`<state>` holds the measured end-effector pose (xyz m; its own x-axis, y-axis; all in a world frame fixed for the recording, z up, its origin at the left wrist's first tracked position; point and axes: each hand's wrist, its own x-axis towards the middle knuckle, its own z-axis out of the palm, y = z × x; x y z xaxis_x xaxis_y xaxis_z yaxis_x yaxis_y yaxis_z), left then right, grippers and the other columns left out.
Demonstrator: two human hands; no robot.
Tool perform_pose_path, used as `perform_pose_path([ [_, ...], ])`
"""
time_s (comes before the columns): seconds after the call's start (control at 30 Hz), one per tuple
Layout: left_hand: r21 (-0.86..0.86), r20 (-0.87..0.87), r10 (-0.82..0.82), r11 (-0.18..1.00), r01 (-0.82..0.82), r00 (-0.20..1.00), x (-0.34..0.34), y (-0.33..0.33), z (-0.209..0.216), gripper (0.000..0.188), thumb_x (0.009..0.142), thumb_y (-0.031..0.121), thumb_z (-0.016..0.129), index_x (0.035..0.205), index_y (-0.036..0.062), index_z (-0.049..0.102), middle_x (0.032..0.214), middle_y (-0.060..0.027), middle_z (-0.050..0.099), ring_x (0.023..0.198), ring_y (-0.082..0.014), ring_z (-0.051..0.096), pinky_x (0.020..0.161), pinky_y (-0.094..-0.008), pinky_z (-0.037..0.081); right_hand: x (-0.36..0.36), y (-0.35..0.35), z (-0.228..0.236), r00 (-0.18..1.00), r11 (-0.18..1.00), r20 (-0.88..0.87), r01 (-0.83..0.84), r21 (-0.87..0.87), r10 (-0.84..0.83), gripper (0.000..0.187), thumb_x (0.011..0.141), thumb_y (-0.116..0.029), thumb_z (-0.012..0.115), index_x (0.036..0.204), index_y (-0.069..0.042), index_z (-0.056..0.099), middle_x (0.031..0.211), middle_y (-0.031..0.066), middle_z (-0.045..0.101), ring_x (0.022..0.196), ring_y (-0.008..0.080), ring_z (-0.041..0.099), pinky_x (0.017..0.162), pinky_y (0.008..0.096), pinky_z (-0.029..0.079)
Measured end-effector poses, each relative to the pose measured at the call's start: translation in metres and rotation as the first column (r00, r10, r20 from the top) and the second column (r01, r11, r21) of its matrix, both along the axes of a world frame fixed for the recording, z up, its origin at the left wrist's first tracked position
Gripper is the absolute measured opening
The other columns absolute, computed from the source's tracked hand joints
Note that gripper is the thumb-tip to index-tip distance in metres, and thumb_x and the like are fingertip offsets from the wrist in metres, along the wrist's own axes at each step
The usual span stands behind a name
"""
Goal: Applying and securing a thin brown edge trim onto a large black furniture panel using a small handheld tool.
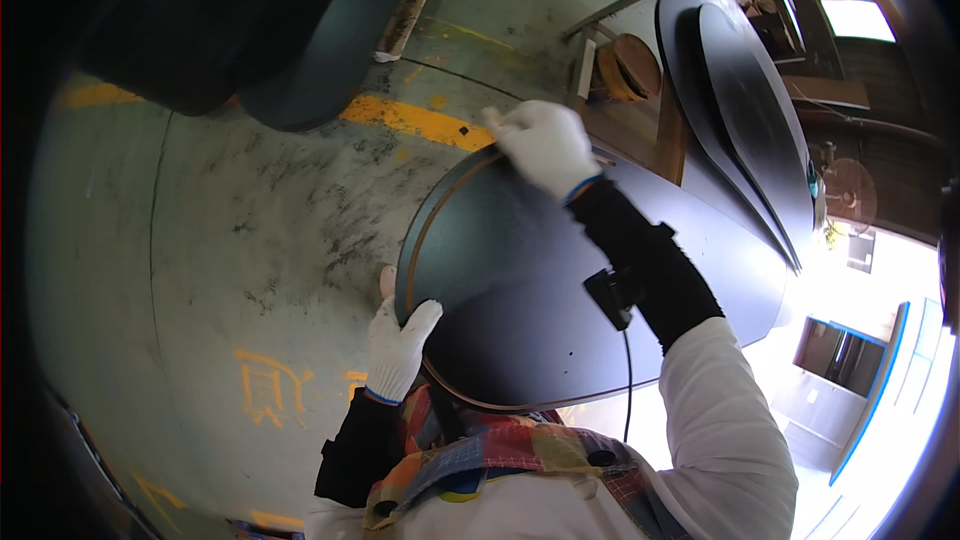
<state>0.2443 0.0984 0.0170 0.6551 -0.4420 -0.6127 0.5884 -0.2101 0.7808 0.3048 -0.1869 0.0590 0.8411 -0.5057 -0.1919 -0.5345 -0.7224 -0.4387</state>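
Observation:
A large dark panel with a rounded end (520,290) lies in front of me, and a thin brown line runs along its curved edge. My left hand (400,342), in a white glove, grips the panel's near left edge, thumb on top and the other fingers over the rim. At the panel's far edge is my right hand (545,147), gloved in white and slightly blurred. Its fingers are curled; whatever they hold, if anything, is hidden. A small black device (610,298) with a cable is strapped at my right forearm, above the panel.
Dark rounded panels (740,110) lie on a wooden-edged table (672,130) at the far right. A round wooden piece (630,68) sits below that table. Large dark rounded shapes (310,60) stand at the far left. The green floor (250,210) bears yellow markings. A fan (848,190) stands at right.

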Motion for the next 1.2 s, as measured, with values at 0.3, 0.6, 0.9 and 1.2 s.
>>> perform_pose_path([
  [0.3, 0.019, 0.046, -0.064, 0.998, 0.063, 0.997, 0.0, -0.001, -0.003, 0.032, 0.089, 0.018, 0.068, 0.11, -0.0054, 0.062, 0.097, -0.0061, 0.066, 0.087, -0.0126, 0.059, 0.079, -0.0281, 0.048, -0.165, -0.207, -0.028, 0.924, 0.837, -0.351, -0.068, -0.543, -0.153, 0.055, 0.096, -0.049, 0.049, 0.076, -0.003, 0.071, 0.075, 0.0197, 0.068, 0.078, 0.0383, 0.066, 0.071, 0.0481, 0.05],
  [0.6, 0.083, -0.03, 0.044, 0.996, -0.042, 0.999, -0.005, 0.005, -0.013, 0.039, 0.089, 0.017, 0.069, 0.119, -0.0059, 0.059, 0.106, -0.0083, 0.066, 0.092, -0.014, 0.06, 0.084, -0.0278, 0.048, -0.006, -0.026, -0.01, 0.999, 0.995, 0.044, -0.012, -0.095, 0.016, 0.029, 0.087, -0.027, 0.057, 0.082, -0.001, 0.069, 0.084, 0.0199, 0.068, 0.082, 0.04, 0.066, 0.078, 0.0464, 0.053],
  [0.9, 0.065, 0.024, 0.018, 0.998, -0.019, 1.0, -0.006, 0.011, -0.024, 0.042, 0.09, 0.018, 0.068, 0.122, -0.0061, 0.058, 0.111, -0.0101, 0.065, 0.097, -0.016, 0.061, 0.088, -0.0285, 0.048, -0.188, -0.215, 0.005, 0.846, 0.926, -0.44, 0.149, -0.347, -0.3, 0.04, 0.095, -0.036, 0.053, 0.08, -0.005, 0.073, 0.077, 0.0192, 0.068, 0.082, 0.0383, 0.067, 0.076, 0.0491, 0.052],
  [1.2, 0.006, 0.064, -0.023, 1.0, 0.022, 0.998, 0.001, -0.007, 0.003, 0.041, 0.094, 0.022, 0.06, 0.125, -0.0055, 0.057, 0.115, -0.0111, 0.065, 0.106, -0.0197, 0.059, 0.094, -0.0321, 0.045, -0.161, -0.167, -0.01, 0.956, 0.865, -0.108, 0.196, -0.462, -0.274, 0.021, 0.091, -0.021, 0.056, 0.096, -0.005, 0.068, 0.098, 0.0183, 0.066, 0.091, 0.0385, 0.065, 0.081, 0.0495, 0.051],
])
